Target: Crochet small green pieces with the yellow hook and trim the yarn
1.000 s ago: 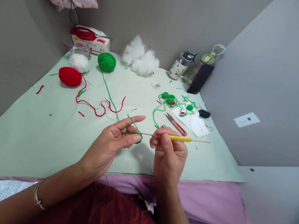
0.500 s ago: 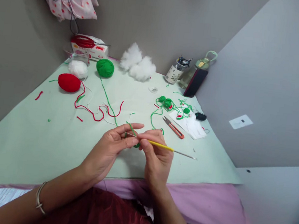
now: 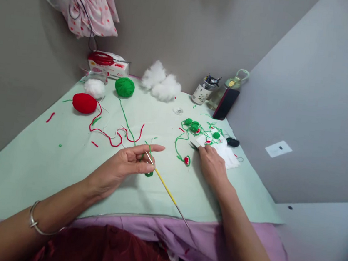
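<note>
My left hand (image 3: 133, 159) pinches a yellow-handled crochet hook (image 3: 167, 188) and a small green crochet piece (image 3: 149, 173) between thumb and fingers, its index finger stretched out. The hook slants down to the right, its far end over the table's front edge. Green yarn (image 3: 127, 121) runs from that hand back to a green yarn ball (image 3: 124, 87). Over on the right, my right hand (image 3: 212, 164) is closed over the thread snips (image 3: 194, 146); only their dark blades show, pointing up-left. Left of this hand lies a small red and green crochet piece (image 3: 187, 160).
A red yarn ball (image 3: 84, 103) and a white one (image 3: 94, 88) sit at the left. White stuffing (image 3: 166, 87) lies at the back. Green crochet pieces (image 3: 195, 127) and white tissue (image 3: 226, 155) are at the right, near a phone (image 3: 226, 104) and a pen cup (image 3: 201, 92).
My right hand has let go of the crochet hook and moved right onto the thread snips. The hook, held by my left hand, has swung downward.
</note>
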A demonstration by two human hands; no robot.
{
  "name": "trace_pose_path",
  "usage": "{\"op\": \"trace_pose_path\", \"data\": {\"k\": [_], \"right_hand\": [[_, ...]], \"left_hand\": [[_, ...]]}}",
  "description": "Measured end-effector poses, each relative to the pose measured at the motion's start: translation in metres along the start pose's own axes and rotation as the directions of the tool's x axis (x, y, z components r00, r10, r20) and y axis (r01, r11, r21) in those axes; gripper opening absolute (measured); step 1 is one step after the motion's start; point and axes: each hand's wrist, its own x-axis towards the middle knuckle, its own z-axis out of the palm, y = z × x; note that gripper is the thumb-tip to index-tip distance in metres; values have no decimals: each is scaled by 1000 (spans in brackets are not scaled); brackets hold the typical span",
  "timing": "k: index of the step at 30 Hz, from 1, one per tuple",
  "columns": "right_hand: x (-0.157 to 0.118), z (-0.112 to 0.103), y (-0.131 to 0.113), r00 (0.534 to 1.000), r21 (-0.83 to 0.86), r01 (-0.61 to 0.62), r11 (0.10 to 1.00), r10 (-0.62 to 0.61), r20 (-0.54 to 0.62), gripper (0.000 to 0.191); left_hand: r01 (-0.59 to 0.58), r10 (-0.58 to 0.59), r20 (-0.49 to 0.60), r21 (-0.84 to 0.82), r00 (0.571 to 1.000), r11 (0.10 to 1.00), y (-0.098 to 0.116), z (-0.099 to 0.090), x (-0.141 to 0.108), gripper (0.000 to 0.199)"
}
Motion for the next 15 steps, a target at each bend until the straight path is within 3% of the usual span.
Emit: {"op": "trace_pose_path", "data": {"k": [5, 8, 11, 15], "right_hand": [[-9, -20, -20, 989, 136, 110, 985, -95, -115, 32], [-13, -34, -49, 932, 314, 346, 884, -286, -222, 27], [-11, -41, -76, 835, 175, 498, 849, -416, -360, 29], [-1, -40, -92, 750, -52, 531, 846, -497, -437, 25]], "left_hand": [[36, -36, 9, 5, 999, 999, 7, -3, 8, 44], [32, -32, 8, 14, 999, 999, 10, -2, 13, 45], [23, -23, 19, 17, 1000, 1000, 11, -1, 16, 45], [16, -16, 34, 7, 999, 1000, 11, -1, 18, 46]]}}
